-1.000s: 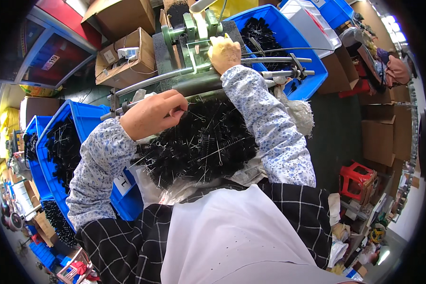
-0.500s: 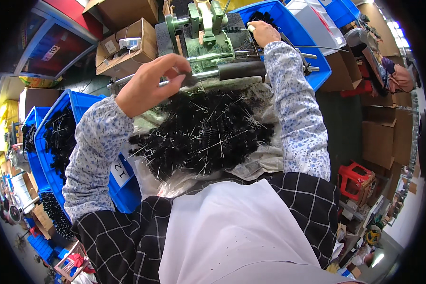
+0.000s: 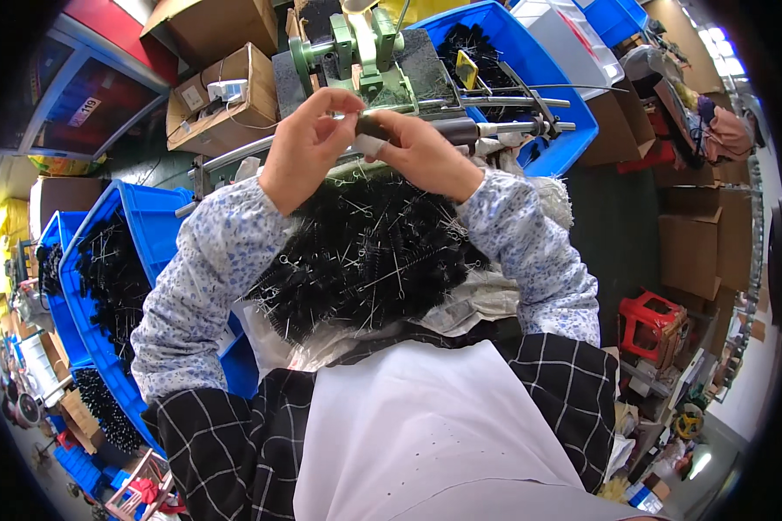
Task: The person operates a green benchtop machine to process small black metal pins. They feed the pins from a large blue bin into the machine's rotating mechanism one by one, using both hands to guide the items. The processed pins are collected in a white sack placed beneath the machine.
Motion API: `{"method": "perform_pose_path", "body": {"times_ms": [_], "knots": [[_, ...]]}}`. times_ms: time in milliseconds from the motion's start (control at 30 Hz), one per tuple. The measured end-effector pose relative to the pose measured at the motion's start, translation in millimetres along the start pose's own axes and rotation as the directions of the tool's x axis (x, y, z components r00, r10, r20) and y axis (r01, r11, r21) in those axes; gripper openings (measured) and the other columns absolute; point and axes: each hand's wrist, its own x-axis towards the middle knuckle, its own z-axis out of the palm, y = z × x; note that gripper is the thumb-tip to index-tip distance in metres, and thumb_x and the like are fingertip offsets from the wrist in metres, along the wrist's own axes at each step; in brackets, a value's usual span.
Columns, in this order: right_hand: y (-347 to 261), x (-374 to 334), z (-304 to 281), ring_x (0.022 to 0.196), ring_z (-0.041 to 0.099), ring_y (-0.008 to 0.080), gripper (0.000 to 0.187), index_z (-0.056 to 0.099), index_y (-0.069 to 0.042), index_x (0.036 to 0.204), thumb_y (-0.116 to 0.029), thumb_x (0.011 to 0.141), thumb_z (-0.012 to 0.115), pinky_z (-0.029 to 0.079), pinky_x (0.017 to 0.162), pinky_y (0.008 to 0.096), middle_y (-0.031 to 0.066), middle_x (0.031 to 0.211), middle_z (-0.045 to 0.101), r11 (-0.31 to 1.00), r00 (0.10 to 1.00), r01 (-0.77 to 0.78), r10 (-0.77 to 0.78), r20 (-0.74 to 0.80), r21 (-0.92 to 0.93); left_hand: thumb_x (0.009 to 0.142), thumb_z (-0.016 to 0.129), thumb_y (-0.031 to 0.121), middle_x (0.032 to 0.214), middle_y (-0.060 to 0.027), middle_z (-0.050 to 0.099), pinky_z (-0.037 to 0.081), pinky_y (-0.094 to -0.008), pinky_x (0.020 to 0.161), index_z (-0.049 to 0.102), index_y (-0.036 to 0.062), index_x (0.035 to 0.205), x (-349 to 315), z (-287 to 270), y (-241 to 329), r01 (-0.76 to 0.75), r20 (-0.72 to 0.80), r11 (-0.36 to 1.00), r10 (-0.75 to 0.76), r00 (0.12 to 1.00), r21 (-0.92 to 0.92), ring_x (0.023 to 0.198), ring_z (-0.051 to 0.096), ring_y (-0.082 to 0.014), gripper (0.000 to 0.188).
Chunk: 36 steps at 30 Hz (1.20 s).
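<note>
In front of the machine, both my hands meet with fingertips close together. My left hand (image 3: 308, 148) is closed, its thumb and fingers pinching a small black wire brush (image 3: 372, 128). From the other side my right hand (image 3: 430, 156), with a white wrap on the thumb, closes on the same brush; the fingers hide most of it. Beneath them, a heap of black twisted-wire brushes (image 3: 365, 252) with looped metal ends lies on white sacking over my lap. The green bench machine (image 3: 365, 56) stands just beyond my hands, and a bar with a dark sleeve (image 3: 456, 130) runs across its front.
A blue bin (image 3: 565, 113) with black brushes and a yellow piece (image 3: 467, 69) is at the right of the machine. More blue bins (image 3: 148, 226) of brushes stand at left. Cardboard boxes (image 3: 222, 95) sit beyond, and a red stool (image 3: 650, 326) is at right.
My right hand has come from the machine's right side down and left to join my left hand at the brush. My left hand has shifted slightly right, still pinching it.
</note>
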Motion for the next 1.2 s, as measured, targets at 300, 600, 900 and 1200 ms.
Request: {"method": "perform_pose_path", "body": {"times_ms": [300, 600, 900, 1200], "knots": [[84.7, 54.2, -51.0, 0.083, 0.064, 0.0225, 0.015, 0.062, -0.011, 0.093, -0.015, 0.084, 0.051, 0.051, 0.07, 0.0345, 0.0081, 0.086, 0.065, 0.326, 0.911, -0.352, -0.096, -0.401, -0.877, 0.079, 0.059, 0.012, 0.092, -0.0124, 0.052, 0.049, -0.0371, 0.069, 0.054, 0.0069, 0.109, -48.5, -17.7, -24.8, -0.292, 0.363, 0.398, -0.115, 0.924, 0.87, 0.081, 0.059, -0.0282, 0.031], [93.1, 64.6, -49.4, 0.082, 0.063, 0.0241, 0.024, 0.064, -0.018, 0.103, -0.016, 0.086, 0.047, 0.049, 0.071, 0.0373, 0.0073, 0.085, 0.063, 0.414, 0.933, -0.278, -0.097, -0.346, -0.867, 0.078, 0.061, 0.016, 0.085, -0.016, 0.057, 0.05, -0.0398, 0.064, 0.054, 0.0073, 0.111, -54.3, -17.8, -29.3, -0.119, 0.237, 0.313, -0.373, 0.897, 0.942, 0.079, 0.061, -0.0302, 0.035], [102.9, 75.4, -53.8, 0.09, 0.056, 0.0222, 0.023, 0.062, -0.019, 0.107, -0.023, 0.086, 0.052, 0.044, 0.077, 0.0368, 0.0051, 0.101, 0.054, 0.313, 0.946, -0.234, -0.147, -0.29, -0.921, 0.079, 0.062, 0.017, 0.088, -0.0209, 0.061, 0.046, -0.0419, 0.079, 0.055, 0.0047, 0.108, -41.8, -28.7, -67.4, -0.138, 0.344, 0.471, -0.386, 0.856, 0.871, 0.088, 0.058, -0.036, 0.033], [104.7, 47.9, -59.9, 0.103, 0.051, 0.0255, 0.033, 0.06, -0.011, 0.105, -0.028, 0.077, 0.06, 0.039, 0.083, 0.0439, 0.0066, 0.1, 0.061, 0.499, 0.861, -0.405, -0.074, -0.504, -0.766, 0.08, 0.06, 0.026, 0.087, -0.0218, 0.058, 0.044, -0.0424, 0.078, 0.056, 0.0043, 0.097, -46.6, -43.0, -91.9, -0.044, 0.345, 0.569, -0.434, 0.832, 0.821, 0.087, 0.057, -0.0365, 0.027]]}}
